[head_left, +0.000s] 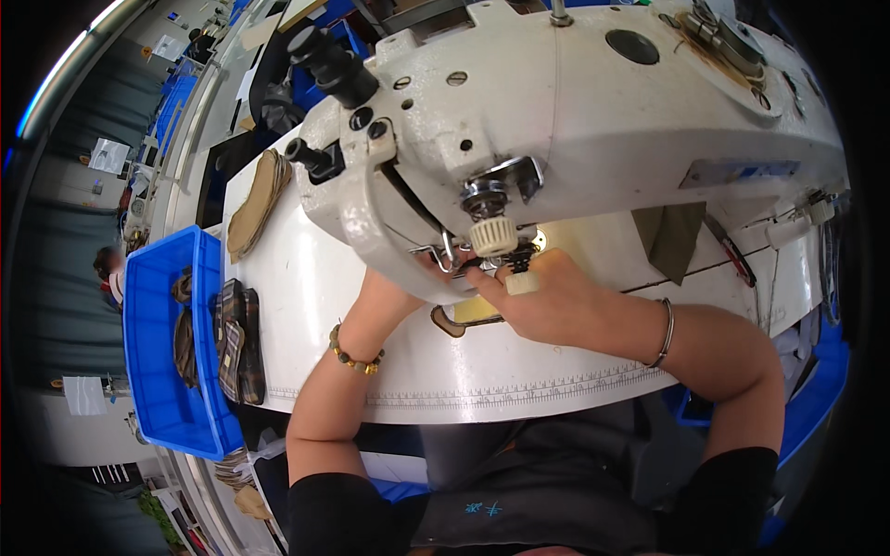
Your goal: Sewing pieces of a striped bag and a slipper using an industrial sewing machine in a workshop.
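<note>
A white sewing machine point(603, 102) fills the upper middle over a white work surface point(556, 389). My left hand point(400, 292) reaches beneath its head from the lower left, wearing a bead bracelet; its fingers are hidden. My right hand point(542, 296), with a metal bangle on the wrist, is bent at the needle area, fingers curled and thumb toward the left; what they grip is hidden. A tan piece with a dark edge point(448, 322) lies under my hands beside a yellow patch point(477, 308). Dark olive fabric point(669, 236) and red-and-black snips point(732, 250) lie right of the needle.
A blue bin point(139, 343) with dark pieces stands left, beside folded plaid fabric point(239, 343) and stacked tan shapes point(257, 204). Another blue bin point(820, 398) is at the right. A person point(113, 278) is at the far left among benches.
</note>
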Demonstrator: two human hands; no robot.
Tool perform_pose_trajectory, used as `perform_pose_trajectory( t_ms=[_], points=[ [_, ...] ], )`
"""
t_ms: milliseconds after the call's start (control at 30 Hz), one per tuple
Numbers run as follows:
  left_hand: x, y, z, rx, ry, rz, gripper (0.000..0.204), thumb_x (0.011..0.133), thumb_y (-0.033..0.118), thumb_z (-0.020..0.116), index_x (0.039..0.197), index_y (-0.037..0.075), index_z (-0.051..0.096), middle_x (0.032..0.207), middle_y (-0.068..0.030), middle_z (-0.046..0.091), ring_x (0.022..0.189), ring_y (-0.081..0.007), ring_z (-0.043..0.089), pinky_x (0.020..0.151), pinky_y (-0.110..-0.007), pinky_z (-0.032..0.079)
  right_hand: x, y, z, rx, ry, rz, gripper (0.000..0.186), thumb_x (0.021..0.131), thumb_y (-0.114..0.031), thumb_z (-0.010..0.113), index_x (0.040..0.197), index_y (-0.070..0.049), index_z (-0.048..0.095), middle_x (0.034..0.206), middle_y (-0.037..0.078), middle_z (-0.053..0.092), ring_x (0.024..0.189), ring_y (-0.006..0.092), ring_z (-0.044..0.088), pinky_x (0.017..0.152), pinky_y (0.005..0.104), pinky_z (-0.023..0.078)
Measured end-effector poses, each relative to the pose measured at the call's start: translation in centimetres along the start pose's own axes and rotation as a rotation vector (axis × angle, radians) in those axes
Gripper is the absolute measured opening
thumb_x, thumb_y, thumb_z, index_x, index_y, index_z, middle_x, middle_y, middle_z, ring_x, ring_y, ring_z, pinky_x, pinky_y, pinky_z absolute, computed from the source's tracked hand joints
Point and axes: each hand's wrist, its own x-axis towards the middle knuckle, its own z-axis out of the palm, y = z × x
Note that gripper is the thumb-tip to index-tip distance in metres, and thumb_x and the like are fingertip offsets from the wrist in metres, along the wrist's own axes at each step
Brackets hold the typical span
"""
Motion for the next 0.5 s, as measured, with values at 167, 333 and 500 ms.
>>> perform_pose_trajectory(
  t_ms=[167, 333, 500],
  points=[
    [0.5, 2.7, -0.3, 0.128, -0.027, -0.172, 0.038, 0.072, 0.008, 0.077, 0.106, -0.002, 0.067, 0.096, -0.0145, 0.073, 0.086, -0.0253, 0.068, 0.077, -0.034, 0.054, 0.1, 0.4, 0.2, 0.039, 0.051, -0.025, 0.009, 0.074, -0.014, 0.064, 0.071, -0.007, 0.070, 0.065, 0.011, 0.065, 0.059, 0.0259, 0.067, 0.051, 0.0378, 0.051],
    [0.3, 0.6, 0.5, 0.142, 0.111, 0.039, 0.036, 0.070, 0.006, 0.073, 0.105, -0.003, 0.067, 0.093, -0.0148, 0.073, 0.083, -0.0251, 0.069, 0.076, -0.034, 0.054, 0.1, 0.4, 0.2, 0.048, 0.091, -0.033, 0.009, 0.073, -0.012, 0.065, 0.067, -0.006, 0.068, 0.063, 0.012, 0.064, 0.056, 0.0266, 0.066, 0.049, 0.0386, 0.051],
    [0.2, 0.7, 0.8, 0.223, 0.165, 0.106, 0.034, 0.069, 0.006, 0.072, 0.102, -0.003, 0.068, 0.091, -0.0148, 0.073, 0.081, -0.0265, 0.069, 0.077, -0.034, 0.054, 0.2, 0.4, 0.0, 0.025, 0.109, -0.047, 0.009, 0.071, -0.010, 0.065, 0.064, -0.004, 0.065, 0.061, 0.013, 0.062, 0.053, 0.0270, 0.065, 0.047, 0.0385, 0.050]
  ],
)
